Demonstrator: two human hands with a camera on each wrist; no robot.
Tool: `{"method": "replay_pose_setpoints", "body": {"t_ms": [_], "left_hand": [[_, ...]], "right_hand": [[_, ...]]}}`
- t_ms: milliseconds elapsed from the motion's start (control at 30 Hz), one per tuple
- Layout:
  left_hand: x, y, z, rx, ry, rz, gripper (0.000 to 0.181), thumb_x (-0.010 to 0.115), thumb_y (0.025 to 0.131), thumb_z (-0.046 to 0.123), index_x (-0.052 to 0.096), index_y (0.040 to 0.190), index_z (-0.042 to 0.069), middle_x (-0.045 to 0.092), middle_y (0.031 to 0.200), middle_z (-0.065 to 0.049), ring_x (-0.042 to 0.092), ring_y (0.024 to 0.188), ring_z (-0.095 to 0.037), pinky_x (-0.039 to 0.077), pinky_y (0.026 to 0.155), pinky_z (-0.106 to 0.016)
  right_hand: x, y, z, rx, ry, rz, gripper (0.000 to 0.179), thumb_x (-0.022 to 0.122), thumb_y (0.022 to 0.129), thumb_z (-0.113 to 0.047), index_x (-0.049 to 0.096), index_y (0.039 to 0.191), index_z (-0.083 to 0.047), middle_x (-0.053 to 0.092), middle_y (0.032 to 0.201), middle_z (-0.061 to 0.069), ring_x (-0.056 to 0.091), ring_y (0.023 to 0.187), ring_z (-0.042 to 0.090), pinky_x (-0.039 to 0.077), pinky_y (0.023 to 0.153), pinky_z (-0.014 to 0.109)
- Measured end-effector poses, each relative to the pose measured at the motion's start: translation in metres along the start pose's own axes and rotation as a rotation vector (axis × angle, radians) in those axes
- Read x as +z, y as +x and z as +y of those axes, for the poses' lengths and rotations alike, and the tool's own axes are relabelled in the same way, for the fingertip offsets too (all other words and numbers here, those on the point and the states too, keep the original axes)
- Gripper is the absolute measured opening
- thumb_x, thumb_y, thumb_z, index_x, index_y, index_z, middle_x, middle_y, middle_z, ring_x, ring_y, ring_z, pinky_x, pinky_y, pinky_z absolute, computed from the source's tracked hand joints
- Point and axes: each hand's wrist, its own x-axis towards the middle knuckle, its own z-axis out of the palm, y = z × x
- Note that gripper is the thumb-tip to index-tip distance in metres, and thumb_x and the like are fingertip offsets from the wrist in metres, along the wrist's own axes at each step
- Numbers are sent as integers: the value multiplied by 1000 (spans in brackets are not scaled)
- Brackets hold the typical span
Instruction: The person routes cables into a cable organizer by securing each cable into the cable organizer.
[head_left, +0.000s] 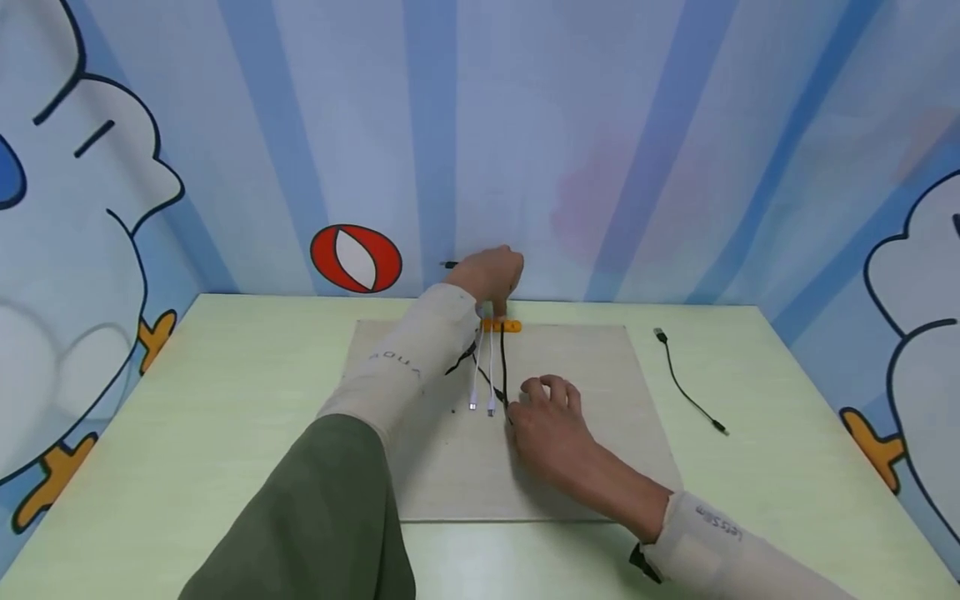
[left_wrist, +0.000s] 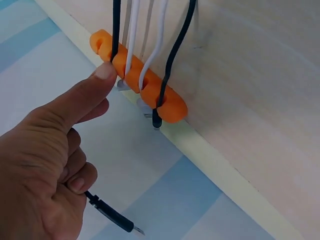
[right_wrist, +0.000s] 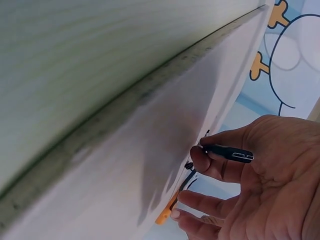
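An orange cable clip [head_left: 513,326] sits at the far edge of the board, with two white cables [head_left: 491,367] and black cables [head_left: 503,358] running from it. My left hand [head_left: 491,273] reaches over the clip. Its thumb presses beside a black cable [left_wrist: 116,30] at one slot, while curled fingers grip a black cable whose plug [left_wrist: 115,216] sticks out below. My right hand [head_left: 551,429] pinches a black cable connector [right_wrist: 231,152] between thumb and forefinger, the other fingers loosely bent. Whether both hands hold the same cable I cannot tell.
A separate short black USB cable [head_left: 686,387] lies on the table to the right. Under the hands is a pale square board [head_left: 465,492] on the light table [head_left: 150,467]. A blue cartoon-patterned backdrop [head_left: 525,125] stands behind the table's far edge.
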Motion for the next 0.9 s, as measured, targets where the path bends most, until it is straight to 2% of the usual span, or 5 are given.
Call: {"method": "replay_pose_setpoints", "body": {"t_ms": [267,467,633,767,900], "left_hand": [[-7,-4,5,3,-34,-70,30,97,93,21,74,107,8,74,108,-7,67,93,-21,57,81,-33],[-12,0,13,-80,59,-160,38,97,92,31,74,115,10,75,117,-5,67,101,-18,59,90,-32],[-14,-3,14,-117,85,-182,42,97,91,32,73,117,9,73,119,-5,66,104,-18,60,94,-34],[-12,-5,6,-106,35,-166,39,96,92,31,73,114,9,73,117,-6,65,101,-20,58,90,-34],[-2,-9,-10,-109,-105,-119,30,97,92,28,75,103,10,74,107,-4,65,93,-20,57,81,-34]], "right_hand": [[-2,-12,-4,3,-18,-8,17,67,109,-6,81,114,2,64,123,23,48,135,50,40,120,71],[-6,-20,-9,-2,-25,-24,18,67,109,-6,80,117,3,63,123,24,48,135,50,40,122,70],[-6,-23,-12,-17,-32,-6,18,65,109,-5,79,117,4,62,120,25,49,133,50,41,120,70],[-7,-23,-14,-11,-28,1,19,63,110,-4,80,116,3,62,119,25,48,131,50,41,119,69],[-7,-20,-15,6,-32,-20,19,64,110,-6,80,116,3,62,116,24,49,126,47,43,116,67]]}}
